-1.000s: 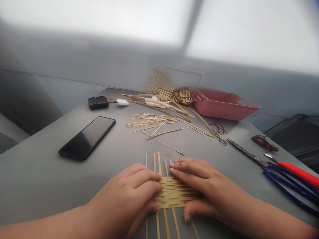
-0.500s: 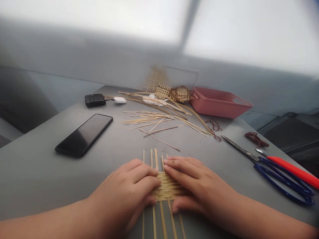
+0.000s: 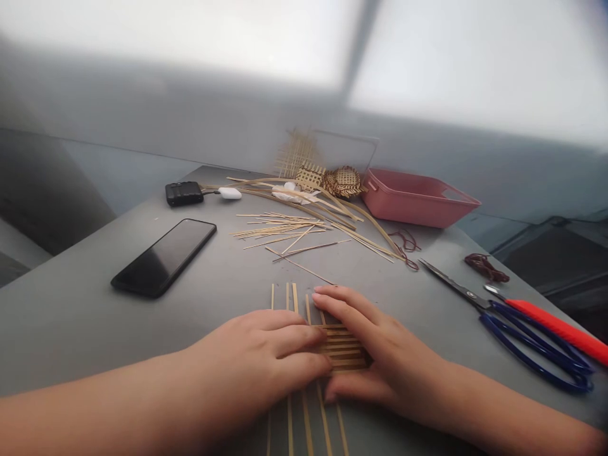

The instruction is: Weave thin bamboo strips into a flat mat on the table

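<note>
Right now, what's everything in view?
Flat woven mat: one, tan, between hands
Thin loose strips: many, tan, centre
Long curved strips: several, tan, behind
Openwork weaves: several, tan and brown, back
Crumpled wad: one, white, among strips
Oblong bin: one, pink, right
Flat phone: one, black, left
Boxy device: one, black, far left
Small case: one, white, beside device
Thin cords: two, maroon, right
Metal scissors: one, blue-handled, right
Slim tool: one, red-handled, beside scissors
Flat table: one, grey, beneath
Dark shape: one, black, right edge
Pale wall: one, grey, back
Left hand: one, mat's left
Right hand: one, mat's right
</note>
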`<state>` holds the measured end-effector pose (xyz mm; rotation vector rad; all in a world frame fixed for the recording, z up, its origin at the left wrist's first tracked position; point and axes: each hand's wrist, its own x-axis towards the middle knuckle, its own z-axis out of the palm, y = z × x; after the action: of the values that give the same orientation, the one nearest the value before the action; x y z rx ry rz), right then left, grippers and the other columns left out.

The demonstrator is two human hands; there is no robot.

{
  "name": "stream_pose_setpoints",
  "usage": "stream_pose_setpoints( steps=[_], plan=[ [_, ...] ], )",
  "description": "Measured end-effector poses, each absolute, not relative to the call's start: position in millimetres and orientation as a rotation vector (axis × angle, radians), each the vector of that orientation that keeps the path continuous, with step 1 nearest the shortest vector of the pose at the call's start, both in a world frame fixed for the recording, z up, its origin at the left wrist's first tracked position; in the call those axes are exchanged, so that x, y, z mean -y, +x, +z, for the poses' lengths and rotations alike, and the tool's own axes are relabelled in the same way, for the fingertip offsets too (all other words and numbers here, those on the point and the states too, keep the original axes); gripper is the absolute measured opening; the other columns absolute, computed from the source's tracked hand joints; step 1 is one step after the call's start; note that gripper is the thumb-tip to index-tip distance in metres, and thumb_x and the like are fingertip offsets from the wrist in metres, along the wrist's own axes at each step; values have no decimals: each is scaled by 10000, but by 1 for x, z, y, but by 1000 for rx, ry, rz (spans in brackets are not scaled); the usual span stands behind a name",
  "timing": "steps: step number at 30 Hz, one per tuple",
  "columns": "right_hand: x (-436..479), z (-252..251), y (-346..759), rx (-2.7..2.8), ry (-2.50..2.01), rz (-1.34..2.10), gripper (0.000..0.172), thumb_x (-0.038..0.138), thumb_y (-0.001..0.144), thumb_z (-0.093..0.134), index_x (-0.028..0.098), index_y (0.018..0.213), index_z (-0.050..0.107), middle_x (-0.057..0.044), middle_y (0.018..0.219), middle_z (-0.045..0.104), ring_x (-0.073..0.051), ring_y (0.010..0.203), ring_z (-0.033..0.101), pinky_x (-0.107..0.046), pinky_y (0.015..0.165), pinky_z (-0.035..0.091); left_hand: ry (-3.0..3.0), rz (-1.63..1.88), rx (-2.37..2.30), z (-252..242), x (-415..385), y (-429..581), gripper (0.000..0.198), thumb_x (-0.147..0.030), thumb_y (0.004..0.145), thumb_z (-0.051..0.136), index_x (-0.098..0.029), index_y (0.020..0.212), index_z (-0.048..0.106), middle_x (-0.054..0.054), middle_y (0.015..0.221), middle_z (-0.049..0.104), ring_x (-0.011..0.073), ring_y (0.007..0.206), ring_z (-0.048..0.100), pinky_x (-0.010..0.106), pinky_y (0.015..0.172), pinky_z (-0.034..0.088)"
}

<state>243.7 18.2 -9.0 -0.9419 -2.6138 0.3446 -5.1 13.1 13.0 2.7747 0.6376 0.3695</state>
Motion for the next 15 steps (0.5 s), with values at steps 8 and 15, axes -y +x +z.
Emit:
stream_pose_setpoints(
  steps=[8, 15],
  plan=[
    [-20, -5, 244, 2641, -942, 506, 926, 511, 804, 730, 156, 1536, 289, -238, 1496, 428, -320, 1391, 432, -422, 1088, 454, 2803, 105, -480, 36, -31, -3, 636, -18, 708, 685, -356, 1240, 604, -48, 1441, 555, 251, 1398, 407, 439, 1158, 314],
    [-20, -1, 246, 2658, -952, 524, 968, 541, 797, 725, 185, 1560, 247, -216, 1530, 389, -326, 1435, 355, -437, 1127, 403, 2828, 215, -398, 30, -37, -4, 557, -120, 718, 734, -322, 1226, 632, 21, 1429, 541, 261, 1370, 430, 406, 1163, 305]
  ],
)
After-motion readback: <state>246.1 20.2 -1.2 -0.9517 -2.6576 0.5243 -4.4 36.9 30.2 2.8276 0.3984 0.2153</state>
